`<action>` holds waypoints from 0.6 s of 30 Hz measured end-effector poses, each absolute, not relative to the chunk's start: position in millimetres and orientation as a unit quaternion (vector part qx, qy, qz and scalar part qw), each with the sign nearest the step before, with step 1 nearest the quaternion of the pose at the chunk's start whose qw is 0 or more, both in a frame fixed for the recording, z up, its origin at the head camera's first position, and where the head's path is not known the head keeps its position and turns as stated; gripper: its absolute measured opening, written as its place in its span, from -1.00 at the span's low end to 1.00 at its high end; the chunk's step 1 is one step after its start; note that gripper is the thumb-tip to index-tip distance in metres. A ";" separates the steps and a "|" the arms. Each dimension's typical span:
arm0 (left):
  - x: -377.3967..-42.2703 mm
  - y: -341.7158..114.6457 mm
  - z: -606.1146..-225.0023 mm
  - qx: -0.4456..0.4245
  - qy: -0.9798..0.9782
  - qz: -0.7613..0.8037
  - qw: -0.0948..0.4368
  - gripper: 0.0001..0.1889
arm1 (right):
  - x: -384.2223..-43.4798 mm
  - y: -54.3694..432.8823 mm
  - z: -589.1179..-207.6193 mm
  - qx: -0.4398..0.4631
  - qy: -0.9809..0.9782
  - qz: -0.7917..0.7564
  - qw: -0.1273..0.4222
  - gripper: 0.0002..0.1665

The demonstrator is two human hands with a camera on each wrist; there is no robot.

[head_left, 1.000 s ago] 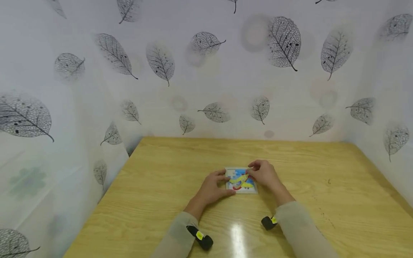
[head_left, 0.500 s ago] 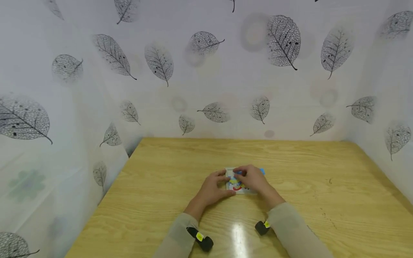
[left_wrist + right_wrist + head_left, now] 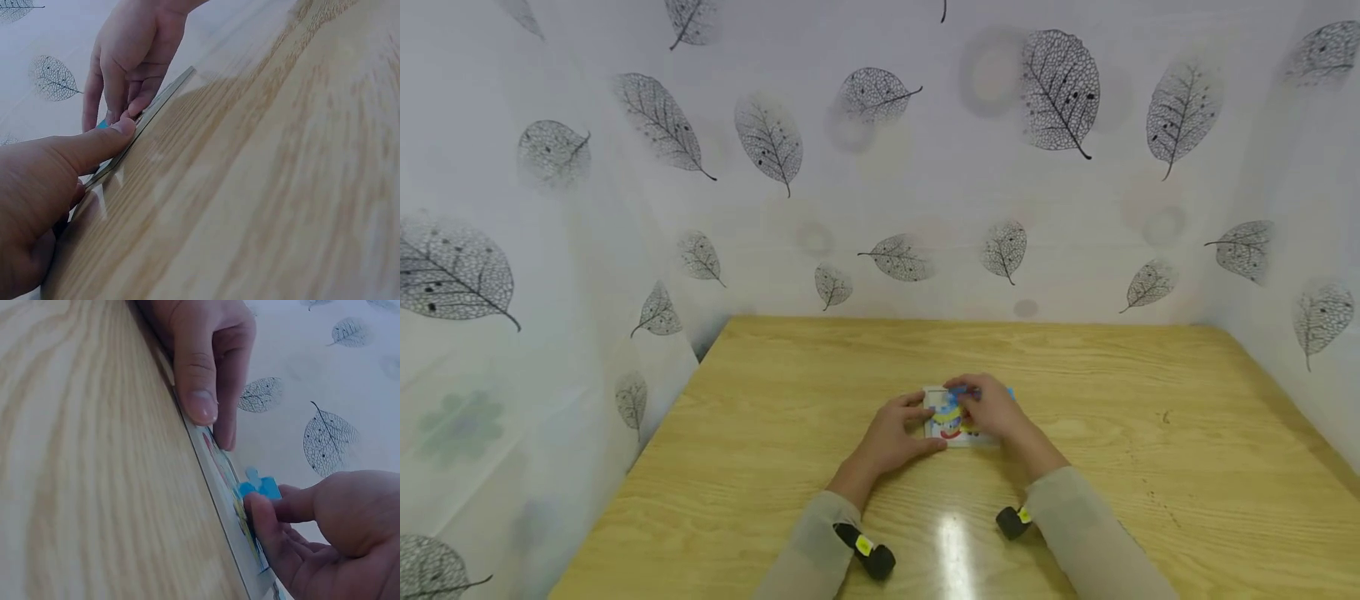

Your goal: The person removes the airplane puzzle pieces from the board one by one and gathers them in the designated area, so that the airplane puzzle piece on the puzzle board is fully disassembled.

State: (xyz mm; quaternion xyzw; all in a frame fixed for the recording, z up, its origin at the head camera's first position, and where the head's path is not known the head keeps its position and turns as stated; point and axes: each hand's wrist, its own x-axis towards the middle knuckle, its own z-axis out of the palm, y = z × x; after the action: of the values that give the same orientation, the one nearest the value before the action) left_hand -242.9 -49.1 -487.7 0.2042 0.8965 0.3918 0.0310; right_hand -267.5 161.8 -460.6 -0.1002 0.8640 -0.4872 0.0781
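Observation:
A small jigsaw puzzle (image 3: 950, 433) in a pale frame lies flat on the wooden table, its picture blue, yellow and red. My left hand (image 3: 895, 435) holds the frame at its left side, thumb at the near edge (image 3: 115, 134) and fingers at the far left. My right hand (image 3: 992, 408) is over the puzzle's upper part and pinches a blue puzzle piece (image 3: 261, 486) between thumb and fingers. In the right wrist view the piece stands tilted above the puzzle. The hand hides much of the puzzle's right half. Pale bare backing shows at the upper left.
A bit of blue (image 3: 1011, 393) shows beyond the right hand, perhaps another piece. The wooden table (image 3: 805, 367) extends around the puzzle. A leaf-print curtain (image 3: 925, 167) hangs behind and at both sides. Black wrist cameras sit at both sleeves.
My right hand has moved left from the puzzle's top right corner to its upper middle, then lifted slightly, tilting a blue piece. My left hand has stayed in place on the frame.

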 end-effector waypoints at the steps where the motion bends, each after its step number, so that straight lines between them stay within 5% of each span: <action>1: -243.2 -49.0 -487.2 0.203 0.897 0.392 0.032 -0.37 | -268.4 163.8 -460.1 -0.091 0.850 -0.511 0.089 -0.62; 18: -241.6 -48.2 -487.1 0.200 0.894 0.399 0.038 -0.37 | -270.1 187.8 -449.3 -0.060 0.792 -0.590 0.147 -0.65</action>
State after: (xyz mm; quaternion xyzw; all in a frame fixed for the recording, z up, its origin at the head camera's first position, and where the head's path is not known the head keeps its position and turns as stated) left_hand -241.6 -48.2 -487.1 0.1997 0.8942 0.3989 0.0375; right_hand -270.1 187.8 -449.3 -0.0603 0.7918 -0.5896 0.1474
